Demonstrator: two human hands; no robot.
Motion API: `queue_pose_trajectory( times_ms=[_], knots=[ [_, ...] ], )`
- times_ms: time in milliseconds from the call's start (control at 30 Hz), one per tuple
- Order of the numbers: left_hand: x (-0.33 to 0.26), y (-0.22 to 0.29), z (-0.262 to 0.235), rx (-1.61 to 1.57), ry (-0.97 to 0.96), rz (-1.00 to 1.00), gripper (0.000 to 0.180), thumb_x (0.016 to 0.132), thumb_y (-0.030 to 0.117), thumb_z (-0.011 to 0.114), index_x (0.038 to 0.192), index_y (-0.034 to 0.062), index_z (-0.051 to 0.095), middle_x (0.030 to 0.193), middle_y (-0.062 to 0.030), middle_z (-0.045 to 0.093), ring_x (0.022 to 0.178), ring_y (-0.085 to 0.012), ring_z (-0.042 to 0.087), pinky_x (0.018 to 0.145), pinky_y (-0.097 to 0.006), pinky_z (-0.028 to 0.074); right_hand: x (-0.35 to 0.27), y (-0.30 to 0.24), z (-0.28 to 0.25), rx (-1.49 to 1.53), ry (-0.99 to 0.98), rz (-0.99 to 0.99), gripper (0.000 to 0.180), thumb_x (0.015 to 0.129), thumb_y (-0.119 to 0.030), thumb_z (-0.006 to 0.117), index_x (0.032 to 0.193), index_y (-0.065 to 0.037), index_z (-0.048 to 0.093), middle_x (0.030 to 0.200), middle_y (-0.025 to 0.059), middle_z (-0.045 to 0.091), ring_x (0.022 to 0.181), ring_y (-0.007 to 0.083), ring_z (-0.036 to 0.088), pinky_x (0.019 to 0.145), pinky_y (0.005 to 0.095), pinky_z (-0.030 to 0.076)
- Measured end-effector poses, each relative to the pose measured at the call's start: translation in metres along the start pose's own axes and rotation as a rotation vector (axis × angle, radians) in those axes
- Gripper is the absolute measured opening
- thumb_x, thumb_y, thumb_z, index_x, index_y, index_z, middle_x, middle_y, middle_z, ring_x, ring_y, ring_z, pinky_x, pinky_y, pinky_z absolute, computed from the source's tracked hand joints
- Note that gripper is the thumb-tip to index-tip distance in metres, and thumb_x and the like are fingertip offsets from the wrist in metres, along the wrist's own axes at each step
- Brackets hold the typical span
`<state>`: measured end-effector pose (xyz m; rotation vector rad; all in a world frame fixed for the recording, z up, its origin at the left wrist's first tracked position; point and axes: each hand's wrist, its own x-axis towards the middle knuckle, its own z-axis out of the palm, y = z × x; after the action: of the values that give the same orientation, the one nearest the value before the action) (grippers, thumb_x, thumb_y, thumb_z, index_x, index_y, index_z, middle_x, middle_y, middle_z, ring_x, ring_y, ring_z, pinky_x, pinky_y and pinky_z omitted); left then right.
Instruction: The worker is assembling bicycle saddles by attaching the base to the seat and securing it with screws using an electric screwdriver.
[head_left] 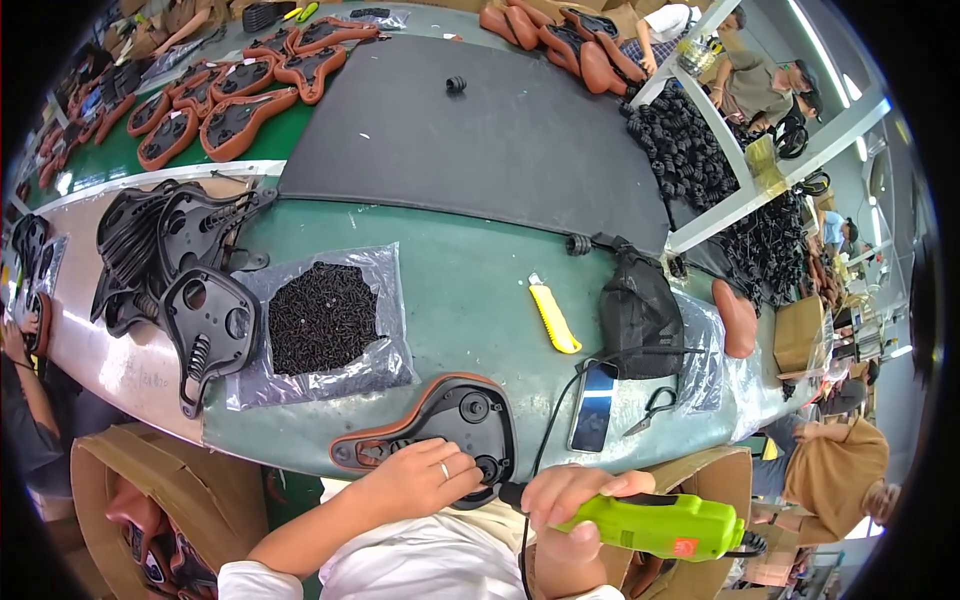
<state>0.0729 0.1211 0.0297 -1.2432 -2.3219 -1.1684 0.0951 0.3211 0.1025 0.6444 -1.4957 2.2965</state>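
Observation:
An upturned bicycle saddle (440, 415), black plastic base with a brown rim, lies at the near edge of the green bench in front of me. My left hand (428, 478), with a ring on one finger, lies over its near side, fingers curled and pressed on it; the fingertips are partly hidden. In my right hand (570, 505) is a bright green electric screwdriver (660, 525), gripped and held nearly level. Its dark front end points left to the wide part of the saddle, close to my left fingertips. Whether the bit touches a screw cannot be seen.
Left of the saddle are a bag of black screws (325, 318) and stacked black saddle bases (205, 320). To the right lie a yellow cutter (553, 315), a phone (595, 405), scissors (655, 408) and a black bag (643, 315). Cardboard boxes (160, 470) flank me. Other people work around.

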Motion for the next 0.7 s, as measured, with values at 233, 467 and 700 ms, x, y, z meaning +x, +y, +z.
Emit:
queue_pose_trajectory(
  times_ms=[233,467,700],
  knots=[
    [-0.008,0.004,0.003,-0.165,0.081,0.025,0.041,0.080,0.016,0.085,0.115,0.0002,0.069,0.105,-0.0083,0.069,0.094,-0.0241,0.069,0.078,-0.037,0.055,-0.005,-0.017,0.010,0.108,0.357,-0.009,0.042,0.104,-0.025,0.069,0.128,-0.012,0.038,0.071,0.0031,0.052,0.049,0.0176,0.052,0.049,0.0352,0.050],
    [-0.007,-0.070,-0.059,0.364,0.371,-0.719,0.018,0.089,0.015,0.076,0.099,0.0039,0.066,0.093,-0.0154,0.064,0.092,-0.0364,0.063,0.082,-0.051,0.049,-0.023,0.008,-0.034,-0.254,0.077,-0.123,0.048,0.096,-0.013,0.079,0.126,-0.011,0.042,0.068,0.0077,0.059,0.052,0.0237,0.060,0.052,0.0380,0.053],
    [-0.031,-0.121,-0.057,0.757,0.153,-0.789,0.010,0.092,0.012,0.073,0.093,0.0040,0.067,0.094,-0.0138,0.064,0.091,-0.0338,0.063,0.082,-0.046,0.050,-0.022,0.016,-0.036,-0.281,0.087,-0.071,0.048,0.097,-0.013,0.078,0.126,-0.011,0.041,0.069,0.0080,0.059,0.054,0.0237,0.061,0.053,0.0377,0.054]
  ],
)
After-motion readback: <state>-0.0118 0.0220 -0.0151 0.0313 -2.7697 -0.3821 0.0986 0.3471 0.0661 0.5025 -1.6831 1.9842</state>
